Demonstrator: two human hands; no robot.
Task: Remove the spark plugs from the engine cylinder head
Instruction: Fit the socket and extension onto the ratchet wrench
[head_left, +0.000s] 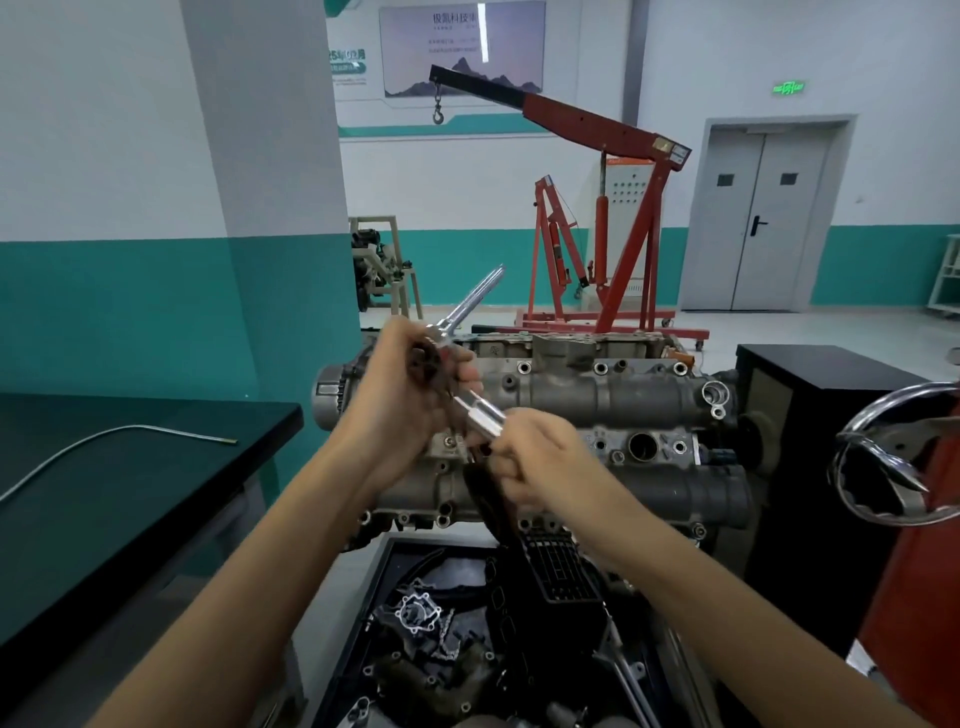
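I see L hand (410, 384) clenched round ratchet wrench (470, 301) head, R hand (535, 457) gripping its socket extension (480, 413), both held above cyl head (623, 400).

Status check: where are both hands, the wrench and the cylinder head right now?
Left hand grips ratchet wrench head. Right hand grips its socket extension. Both held above cylinder head. Nothing blocking.
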